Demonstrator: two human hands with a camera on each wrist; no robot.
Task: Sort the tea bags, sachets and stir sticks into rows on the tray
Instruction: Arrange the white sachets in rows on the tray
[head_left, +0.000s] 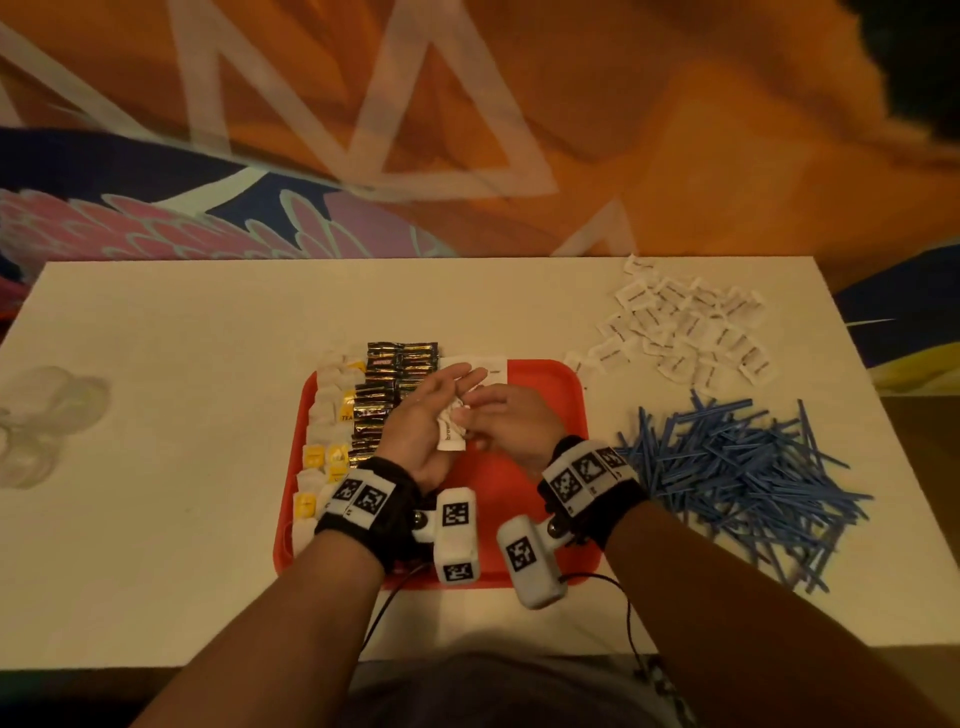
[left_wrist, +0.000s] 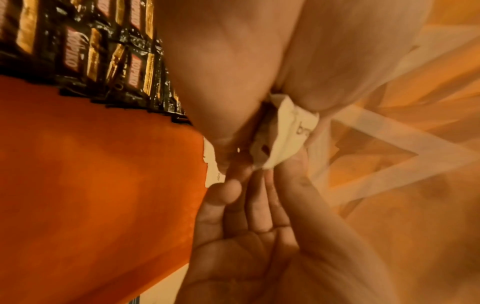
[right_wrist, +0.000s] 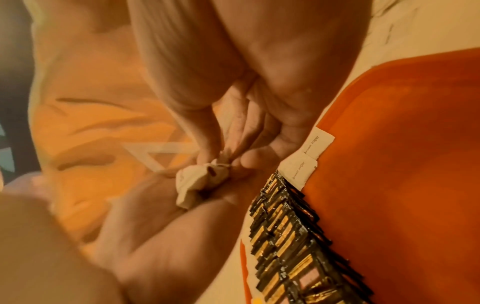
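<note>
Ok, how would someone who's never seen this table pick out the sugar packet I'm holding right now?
Start at the red plastic tray in the middle of the white table, then look above its centre where the left hand and right hand meet. Between them is a small white paper sachet. Unlike the flat sachets on the tray's far edge, it is crumpled and lifted off the tray.
</note>
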